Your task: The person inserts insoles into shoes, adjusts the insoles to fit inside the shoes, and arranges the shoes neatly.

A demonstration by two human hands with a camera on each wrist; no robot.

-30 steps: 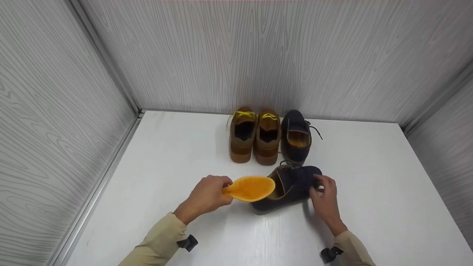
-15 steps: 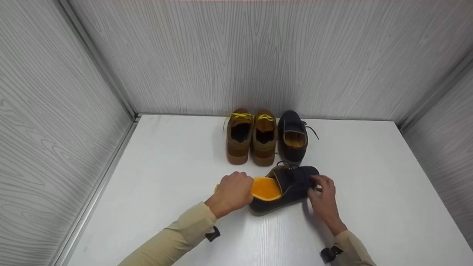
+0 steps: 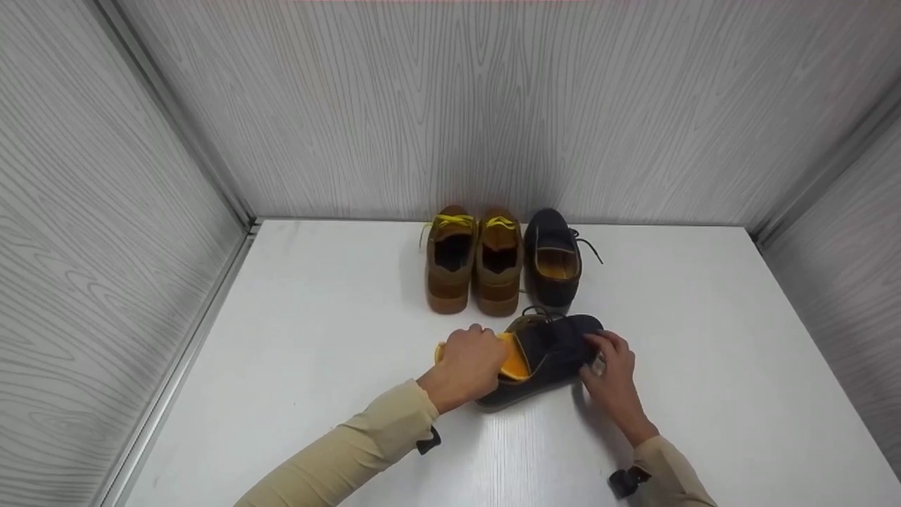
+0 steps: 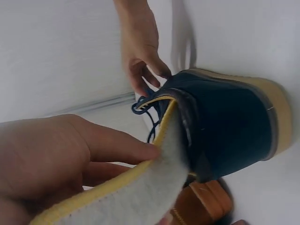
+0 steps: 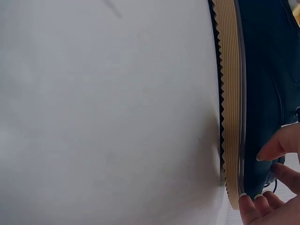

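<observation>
A dark blue lace-up shoe point(image 3: 559, 355) lies sideways on the white table, toe to the right. My left hand point(image 3: 468, 366) grips an insole point(image 3: 516, 365), orange on top; in the left wrist view its pale underside point(image 4: 154, 187) and yellow edge show. The insole's front end is inside the shoe's opening, while its rear end sticks out behind the hand. At the toe, my right hand point(image 3: 612, 370) holds the shoe with thumb and fingers. The right wrist view shows those fingertips point(image 5: 259, 197) around the toe, above the ridged tan sole point(image 5: 229, 103).
Behind the shoe, two brown shoes point(image 3: 448, 285) with yellow laces stand side by side, heels towards me. Beside them is the matching dark blue shoe point(image 3: 551, 229), orange inside. Grey wood-grain panels point(image 3: 352, 105) border the table point(image 3: 317, 303) at the back and sides.
My left hand has moved right with the insole, changing from holding its end to gripping further along it. The insole's front has entered the shoe. My right hand stays at the toe.
</observation>
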